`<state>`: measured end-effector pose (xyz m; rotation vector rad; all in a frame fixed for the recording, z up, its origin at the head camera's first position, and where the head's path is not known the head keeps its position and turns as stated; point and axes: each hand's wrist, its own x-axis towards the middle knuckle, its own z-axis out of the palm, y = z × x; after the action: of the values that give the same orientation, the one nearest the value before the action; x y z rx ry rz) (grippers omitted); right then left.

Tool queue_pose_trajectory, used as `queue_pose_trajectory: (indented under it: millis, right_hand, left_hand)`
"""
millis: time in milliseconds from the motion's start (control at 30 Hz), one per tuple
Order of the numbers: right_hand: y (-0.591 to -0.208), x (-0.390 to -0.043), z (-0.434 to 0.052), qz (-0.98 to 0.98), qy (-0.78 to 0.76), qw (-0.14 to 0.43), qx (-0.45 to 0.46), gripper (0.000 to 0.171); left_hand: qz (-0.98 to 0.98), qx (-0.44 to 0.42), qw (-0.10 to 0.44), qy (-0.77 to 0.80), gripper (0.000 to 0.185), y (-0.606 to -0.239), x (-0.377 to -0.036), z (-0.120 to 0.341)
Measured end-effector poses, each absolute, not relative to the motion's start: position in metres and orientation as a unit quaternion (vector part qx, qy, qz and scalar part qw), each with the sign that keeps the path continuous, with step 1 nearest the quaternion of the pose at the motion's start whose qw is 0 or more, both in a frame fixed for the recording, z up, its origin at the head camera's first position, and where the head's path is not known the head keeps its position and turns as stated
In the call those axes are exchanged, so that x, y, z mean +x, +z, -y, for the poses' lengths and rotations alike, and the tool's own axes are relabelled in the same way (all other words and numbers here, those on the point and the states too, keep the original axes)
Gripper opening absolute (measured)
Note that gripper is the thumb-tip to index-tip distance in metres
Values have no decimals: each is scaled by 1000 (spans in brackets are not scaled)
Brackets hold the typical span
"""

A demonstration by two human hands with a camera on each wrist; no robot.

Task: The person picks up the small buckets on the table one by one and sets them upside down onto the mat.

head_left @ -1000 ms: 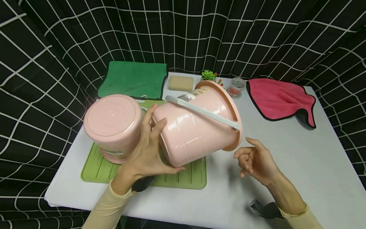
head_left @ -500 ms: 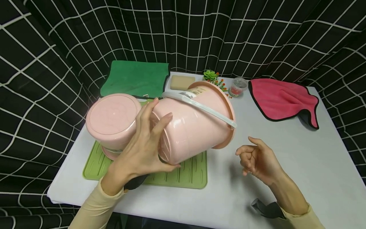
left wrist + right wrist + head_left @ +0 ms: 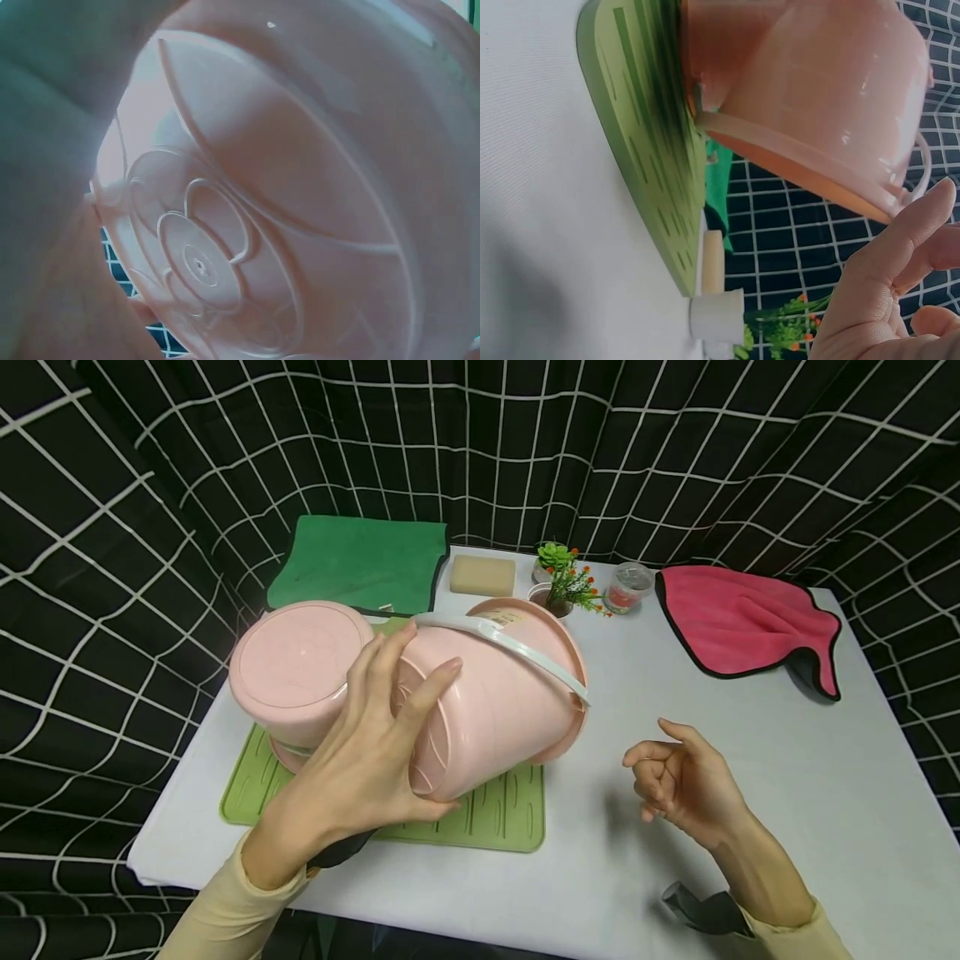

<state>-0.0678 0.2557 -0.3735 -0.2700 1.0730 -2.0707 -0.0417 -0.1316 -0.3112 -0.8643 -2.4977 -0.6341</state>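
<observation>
bucket (image 3: 495,702): tilted, frame centre, over green mat (image 3: 495,814) | left hand (image 3: 367,752): grips its base | right hand (image 3: 678,781): lower right, loosely curled, holding nothing, apart

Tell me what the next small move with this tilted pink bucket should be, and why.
Probably keep tipping the tilted bucket until its rim meets the green mat. The left hand holds its base, its rim is still raised, and an upturned bucket already stands there.
</observation>
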Motion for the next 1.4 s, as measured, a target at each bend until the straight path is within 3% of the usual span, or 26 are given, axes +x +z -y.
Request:
queue_pose_trajectory:
  millis: [500, 700, 1400]
  right_hand:
    - [-369, -65, -252, -416, -815, 388, -107, 79]
    - [-370, -64, -253, -412, -817, 387, -110, 79]
    - [-371, -64, -252, -379, -829, 388, -134, 84]
  left_hand:
    - [935, -283, 133, -169, 139, -299, -30, 131]
    - [939, -282, 126, -153, 139, -297, -29, 129]
    - [957, -250, 57, -136, 137, -285, -48, 108]
